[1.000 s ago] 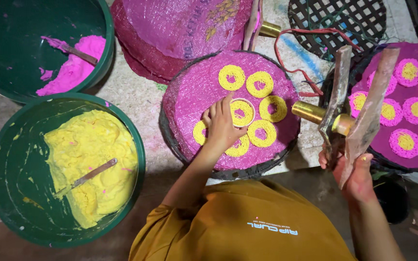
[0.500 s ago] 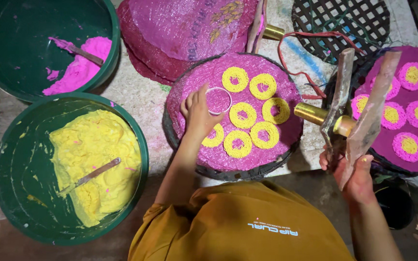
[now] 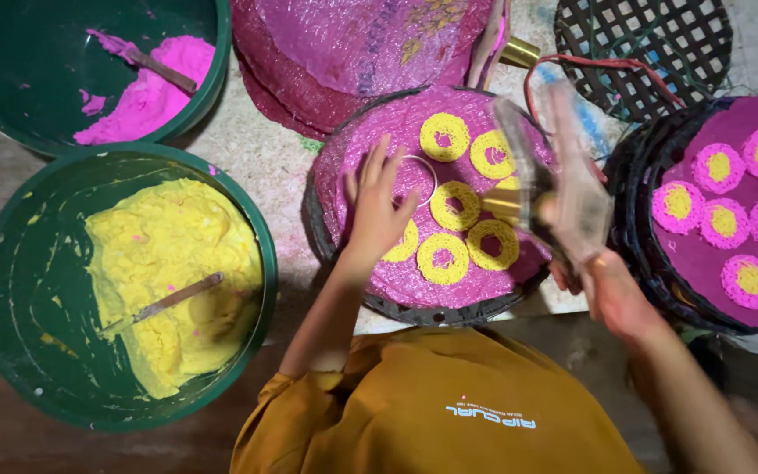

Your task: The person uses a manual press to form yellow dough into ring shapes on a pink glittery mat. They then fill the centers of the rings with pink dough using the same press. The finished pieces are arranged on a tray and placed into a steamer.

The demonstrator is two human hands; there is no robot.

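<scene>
The left hand (image 3: 377, 206) lies fingers spread on the pink mat (image 3: 370, 272), fingertips touching a ring mould (image 3: 414, 178). The right hand (image 3: 607, 294) grips a blurred press tool (image 3: 547, 189), its long axis pointing up-left over the yellow rings (image 3: 471, 197).

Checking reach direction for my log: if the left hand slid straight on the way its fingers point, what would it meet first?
Probably the thin metal ring at the left hand's fingertips, on the pink round tray; beyond it, a yellow noodle ring. Depth is unclear.

Pink tray (image 3: 379, 272) w/ yellow rings (image 3: 445, 136); green tub (image 3: 10, 351), yellow paste (image 3: 168, 246).
</scene>
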